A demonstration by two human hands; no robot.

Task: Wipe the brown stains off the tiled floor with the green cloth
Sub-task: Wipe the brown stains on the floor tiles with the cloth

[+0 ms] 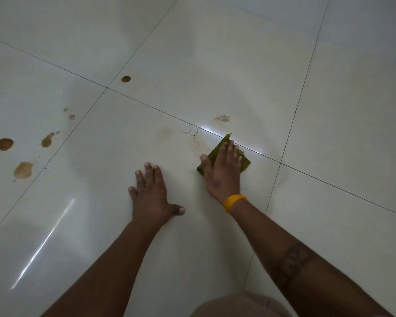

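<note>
Both bare forearms reach up from the bottom of the frame: the left hand (pixel 150 193) lies flat at centre, fingers straight and thumb splayed rightward, while the right hand (pixel 223 169), just right of centre, presses down with extended fingers.

The green cloth (pixel 224 154) is pressed flat on the tiled floor (pixel 215 65) by the right hand (pixel 223 170), the left hand (pixel 150 193) is spread beside it, and brown stains (pixel 5 144) are scattered far left.
</note>
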